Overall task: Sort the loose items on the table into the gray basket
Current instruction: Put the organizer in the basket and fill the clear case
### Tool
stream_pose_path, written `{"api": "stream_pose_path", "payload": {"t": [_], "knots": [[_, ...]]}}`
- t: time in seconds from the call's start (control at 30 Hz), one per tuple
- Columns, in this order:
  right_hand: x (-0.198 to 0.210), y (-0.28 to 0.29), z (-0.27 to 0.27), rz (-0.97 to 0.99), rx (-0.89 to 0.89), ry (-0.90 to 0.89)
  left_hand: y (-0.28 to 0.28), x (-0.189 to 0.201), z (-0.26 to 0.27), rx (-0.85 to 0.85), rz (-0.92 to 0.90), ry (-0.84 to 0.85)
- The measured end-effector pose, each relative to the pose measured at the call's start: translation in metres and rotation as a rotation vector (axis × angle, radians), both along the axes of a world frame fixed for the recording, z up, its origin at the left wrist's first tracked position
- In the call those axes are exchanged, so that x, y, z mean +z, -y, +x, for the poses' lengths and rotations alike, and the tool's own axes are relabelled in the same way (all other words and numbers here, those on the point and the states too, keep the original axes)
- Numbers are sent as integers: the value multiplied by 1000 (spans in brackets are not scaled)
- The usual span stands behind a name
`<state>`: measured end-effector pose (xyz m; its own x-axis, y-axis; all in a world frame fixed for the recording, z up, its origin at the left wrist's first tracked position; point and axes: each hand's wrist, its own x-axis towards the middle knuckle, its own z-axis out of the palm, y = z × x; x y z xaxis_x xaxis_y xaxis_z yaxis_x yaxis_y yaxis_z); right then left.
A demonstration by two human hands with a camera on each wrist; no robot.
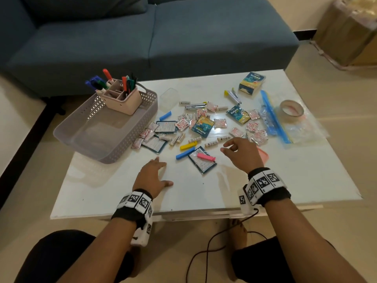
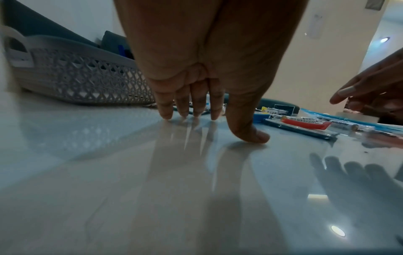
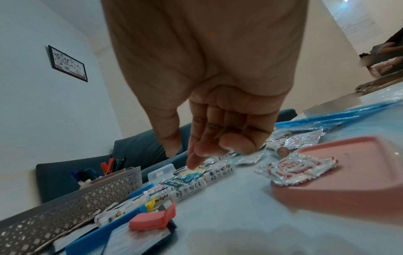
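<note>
The gray basket (image 1: 106, 135) sits at the left of the tabletop (image 1: 204, 190); in its far end stands a pink caddy (image 1: 124, 101) holding markers (image 1: 102, 84); the rest of its floor is bare. Right of the basket lie the loose items: sachets (image 1: 204, 125), batteries (image 1: 211, 143), clips (image 1: 185, 153). The left hand (image 1: 152, 178) rests just right of the basket, fingers (image 2: 166, 107) straight, tips touching the tabletop; the right hand (image 1: 241, 152) hovers over the batteries, farther right, fingers (image 3: 200, 146) loosely curled, holding nothing.
</note>
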<state>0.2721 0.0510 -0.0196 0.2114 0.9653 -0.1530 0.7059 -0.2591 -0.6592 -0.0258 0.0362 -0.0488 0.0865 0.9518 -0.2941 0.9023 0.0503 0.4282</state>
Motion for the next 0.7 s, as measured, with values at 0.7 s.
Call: {"api": "stream_pose_path", "payload": {"t": [0.7], "knots": [[1,11,71,-206,-252,89,-162,76,119,-214,199,-96]]}}
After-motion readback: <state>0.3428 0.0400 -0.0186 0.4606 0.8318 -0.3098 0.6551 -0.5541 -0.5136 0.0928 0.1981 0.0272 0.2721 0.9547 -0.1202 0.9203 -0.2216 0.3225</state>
